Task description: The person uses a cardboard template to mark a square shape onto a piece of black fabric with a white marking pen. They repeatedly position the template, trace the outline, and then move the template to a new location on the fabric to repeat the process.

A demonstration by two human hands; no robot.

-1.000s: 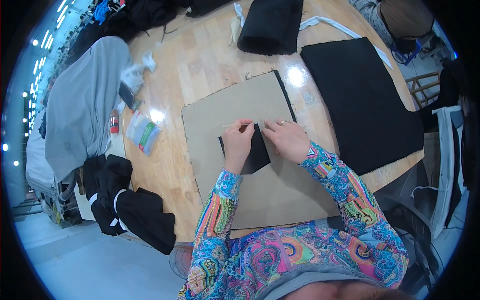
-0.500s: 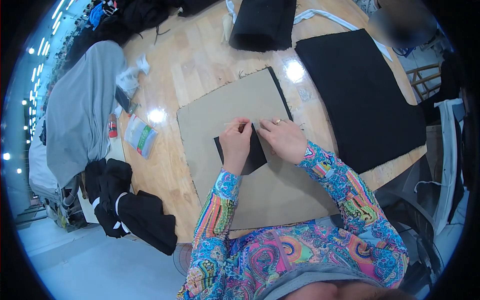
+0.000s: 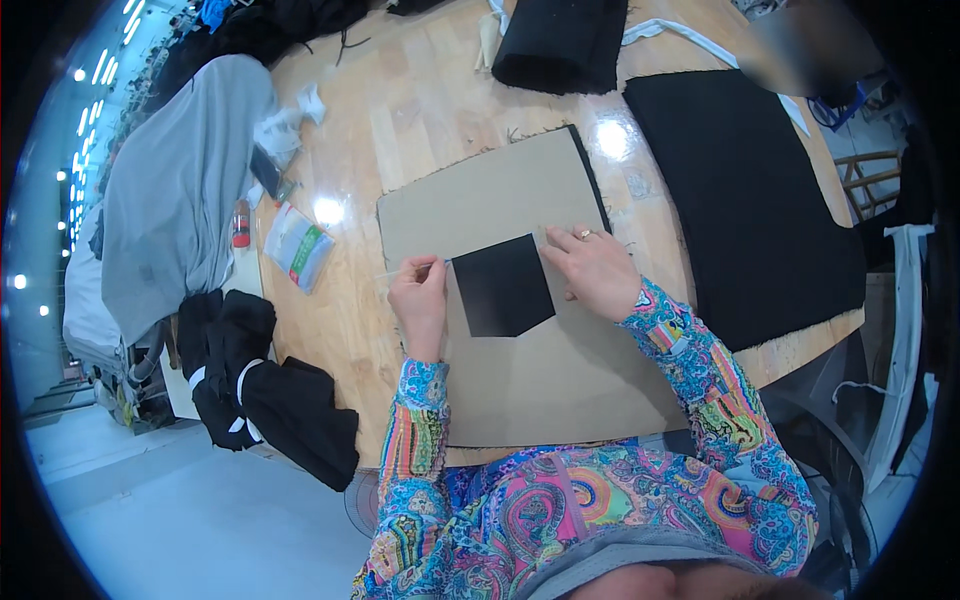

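A black five-sided pocket-shaped piece [image 3: 505, 288] lies on a beige panel [image 3: 560, 390], whose far right edge shows a black layer under it. My left hand [image 3: 417, 300] is at the piece's upper left corner, pinching a thin pale stick [image 3: 392, 273]. The stick's tip points to that corner; its exact kind is too small to tell. Just right of the piece, my right hand [image 3: 593, 265] rests palm down on the panel with fingers apart, a ring on one finger. Its fingertips are close to the upper right corner.
A black cloth stack [image 3: 760, 210] lies at the right and a folded black roll [image 3: 560, 45] at the back. On the left are a plastic packet [image 3: 298, 247], a red bottle [image 3: 241, 225], grey cloth [image 3: 180, 190] and a bundle of tied black pieces [image 3: 290, 400] at the table edge.
My left hand has moved left off the black piece to its upper left corner, uncovering it, still holding the stick. My right hand stays at the piece's right. The whole view has shifted slightly.
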